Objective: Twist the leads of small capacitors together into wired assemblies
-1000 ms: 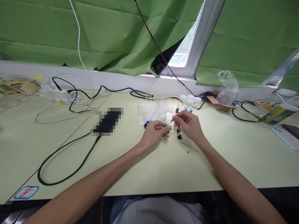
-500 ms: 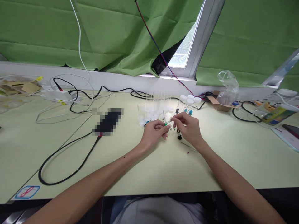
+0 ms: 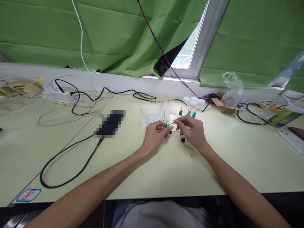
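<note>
My left hand (image 3: 155, 135) is closed in a pinch around a small shiny green part (image 3: 167, 125), from which a thin wire-like piece (image 3: 165, 116) sticks up. Just to its right, the fingertips of my right hand (image 3: 194, 131) are pressed together at the end of a thin, dark, stick-like piece (image 3: 171, 123) that reaches toward the green part. What exactly the right fingers hold is too small to make out. Tiny dark bits (image 3: 174, 131) lie between the hands. A small black round part (image 3: 182, 139) sits on the table under my right hand.
Behind the hands stand clear tubes (image 3: 143, 115) and white-capped pieces with blue and dark ends (image 3: 194, 114). A thin rod (image 3: 190, 148) lies near my right wrist. A black cable (image 3: 71, 186) loops at left. An open cardboard box (image 3: 222, 106) stands at back right.
The thin upright wire by the green part has tilted slightly leftward, and the green part has shifted a little in my left fingers. Both hands stay almost in place.
</note>
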The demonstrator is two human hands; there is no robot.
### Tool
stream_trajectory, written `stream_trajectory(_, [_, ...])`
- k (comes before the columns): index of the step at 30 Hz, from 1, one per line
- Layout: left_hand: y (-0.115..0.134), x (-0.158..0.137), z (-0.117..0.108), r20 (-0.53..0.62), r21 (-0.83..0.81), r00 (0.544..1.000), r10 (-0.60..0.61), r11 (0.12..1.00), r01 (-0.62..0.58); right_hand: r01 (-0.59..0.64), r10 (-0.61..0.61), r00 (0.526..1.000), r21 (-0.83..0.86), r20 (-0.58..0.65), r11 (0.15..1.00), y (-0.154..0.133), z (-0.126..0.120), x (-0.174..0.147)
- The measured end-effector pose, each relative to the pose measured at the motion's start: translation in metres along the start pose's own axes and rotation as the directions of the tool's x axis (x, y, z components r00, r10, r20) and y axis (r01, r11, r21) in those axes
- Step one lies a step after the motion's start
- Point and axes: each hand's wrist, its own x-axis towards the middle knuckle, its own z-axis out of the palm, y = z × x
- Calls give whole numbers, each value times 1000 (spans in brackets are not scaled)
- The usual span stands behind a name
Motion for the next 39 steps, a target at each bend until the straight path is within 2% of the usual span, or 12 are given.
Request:
stream_trajectory(11, [1,1,-1,-53,87,996,66,994,-61,-39,38,999,38,19,999,2,0,0])
stream_trajectory(22, [0,2,-3,-54,142,994,95,986,-86,-245,209,966,285,152,927,-2,0,3])
stream_trajectory(28, [0,2,-2,-45,132,995,94,987,-88,-347,255,931,416,260,841,0,-2,5])
stream_trajectory(34, [0,2,-1,-33,122,995,92,989,-87,-518,361,853,529,377,672,2,-1,7])
stream_trajectory(39, [-1,1,-1,-30,112,996,87,990,-83,-590,402,808,576,432,566,0,0,8])
